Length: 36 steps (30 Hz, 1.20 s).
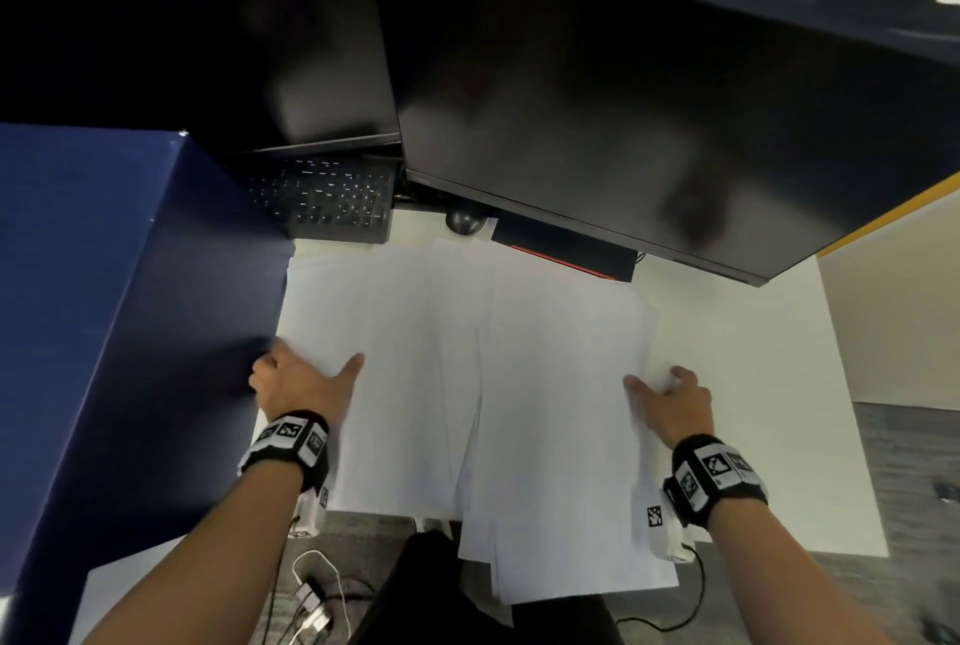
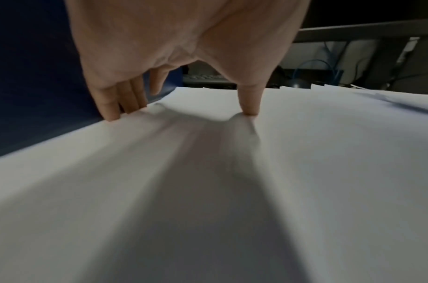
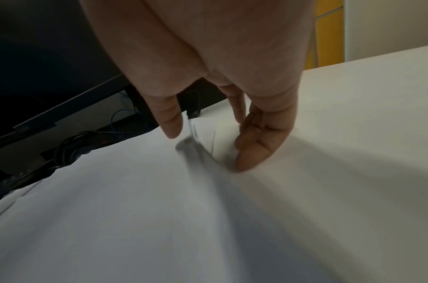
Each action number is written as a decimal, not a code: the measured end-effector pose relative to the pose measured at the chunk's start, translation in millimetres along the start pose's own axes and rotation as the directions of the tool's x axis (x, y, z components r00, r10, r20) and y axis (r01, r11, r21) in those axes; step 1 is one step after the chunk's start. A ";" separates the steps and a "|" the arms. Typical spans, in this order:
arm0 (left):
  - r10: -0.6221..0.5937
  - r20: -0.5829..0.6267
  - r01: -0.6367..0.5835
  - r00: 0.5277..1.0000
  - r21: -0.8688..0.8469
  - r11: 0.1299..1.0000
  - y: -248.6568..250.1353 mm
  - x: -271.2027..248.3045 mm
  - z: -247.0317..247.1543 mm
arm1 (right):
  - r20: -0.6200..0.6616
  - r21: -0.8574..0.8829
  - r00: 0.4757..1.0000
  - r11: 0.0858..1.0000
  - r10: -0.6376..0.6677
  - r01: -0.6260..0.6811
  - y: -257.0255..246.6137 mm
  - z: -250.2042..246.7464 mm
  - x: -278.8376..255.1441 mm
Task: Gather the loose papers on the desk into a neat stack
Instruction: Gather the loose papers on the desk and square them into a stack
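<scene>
Several loose white papers (image 1: pixel 467 358) lie overlapped across the white desk (image 1: pixel 753 358), and some overhang its front edge. My left hand (image 1: pixel 311 366) is at their left edge beside the blue partition. In the left wrist view its fingers (image 2: pixel 125 107) touch that paper edge and the thumb (image 2: pixel 250 106) presses on the top sheet (image 2: pixel 304 153). My right hand (image 1: pixel 655 386) is at the papers' right edge. There the fingers (image 3: pixel 254 145) stand against the edge, which buckles up (image 3: pixel 203 128), and the thumb (image 3: pixel 170 122) hovers just over the sheet.
A blue partition (image 1: pixel 104 306) walls off the left side. Two dark monitors (image 1: pixel 623 124) hang over the back of the desk, with a black keyboard (image 1: pixel 332 202), a mouse (image 1: pixel 464 220) and a black box with a red stripe (image 1: pixel 566 249) beneath. Cables (image 1: pixel 311 603) lie on the floor.
</scene>
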State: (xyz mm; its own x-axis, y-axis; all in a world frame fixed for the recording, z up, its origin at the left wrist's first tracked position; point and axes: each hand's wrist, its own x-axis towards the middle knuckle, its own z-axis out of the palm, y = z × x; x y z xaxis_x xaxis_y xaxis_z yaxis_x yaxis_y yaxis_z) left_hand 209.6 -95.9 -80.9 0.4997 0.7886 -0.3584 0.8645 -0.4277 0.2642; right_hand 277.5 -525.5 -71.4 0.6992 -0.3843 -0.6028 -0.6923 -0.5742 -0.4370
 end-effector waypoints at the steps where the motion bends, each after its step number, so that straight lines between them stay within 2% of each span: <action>1: -0.026 -0.008 0.026 1.000 0.005 1.000 2.3 -1.8 3.3 | 0.017 -0.004 1.000 1.000 -0.012 0.013 -3.8 5.0 -2.9; 3: -0.101 -0.010 0.101 0.995 -0.023 0.995 9.7 -7.9 8.1 | 0.039 -0.011 0.999 0.999 -0.036 0.036 -11.2 18.7 -9.5; 5: -0.128 0.037 0.131 0.991 -0.079 0.988 16.0 -12.9 13.0 | 0.023 -0.023 0.999 0.999 -0.041 0.042 -17.5 33.8 -14.7; 9: -0.026 0.091 0.034 0.996 -0.088 0.995 21.8 -26.8 25.2 | -0.008 -0.027 0.999 0.999 -0.031 0.031 -29.8 56.7 -25.2; 11: 0.006 0.083 0.007 0.997 -0.162 0.987 20.9 -27.1 26.5 | -0.019 -0.014 1.000 1.000 -0.014 0.013 -32.8 58.6 -26.3; 15: 0.160 -0.101 -0.182 0.982 -0.268 0.946 9.4 -19.3 10.1 | -0.038 0.047 0.999 0.999 0.019 -0.017 -25.0 46.0 -20.8; 16: 0.178 -0.097 -0.200 0.979 -0.296 0.934 8.5 -19.5 5.5 | -0.045 0.060 0.999 0.998 0.023 -0.020 -22.4 41.8 -20.5; 20: 0.152 0.141 -0.097 0.978 -0.341 0.935 20.2 -24.5 4.6 | -0.032 0.072 0.999 0.997 -0.014 0.016 -20.0 37.9 -25.7; 22: 0.167 0.249 -0.080 0.954 -0.323 0.943 26.2 -24.3 11.5 | -0.026 0.068 0.999 0.997 -0.028 0.030 -24.2 43.9 -29.5; 26: 0.244 0.357 -0.129 0.902 -0.317 0.940 44.0 -34.8 24.2 | 0.005 0.065 0.998 0.996 -0.062 0.062 -38.5 61.2 -37.6; 29: 0.341 0.358 -0.193 0.869 -0.390 0.900 53.8 -46.2 26.8 | 0.045 0.011 0.994 0.995 -0.097 0.096 -42.1 66.3 -40.0; 32: 0.302 0.302 -0.126 0.904 -0.487 0.864 54.5 -39.4 24.9 | -0.061 -0.064 0.996 0.996 -0.062 0.058 -40.3 53.4 -31.7; 34: 0.307 0.317 -0.145 0.897 -0.446 0.883 60.9 -35.7 23.7 | -0.079 -0.009 0.997 1.000 -0.013 0.012 -42.9 45.4 -22.5; 36: 0.354 0.332 -0.214 0.874 -0.392 0.895 74.4 -33.5 26.7 | -0.011 0.114 1.000 0.993 -0.028 0.029 -53.3 42.4 -15.1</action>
State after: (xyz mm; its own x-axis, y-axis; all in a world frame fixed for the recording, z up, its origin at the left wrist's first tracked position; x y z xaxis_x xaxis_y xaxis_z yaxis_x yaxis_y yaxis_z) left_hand 258.7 -165.9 -73.1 0.7613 0.3910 -0.5173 0.6452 -0.3778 0.6640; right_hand 296.3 -458.4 -67.3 0.7203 -0.3759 -0.5830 -0.6874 -0.4992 -0.5275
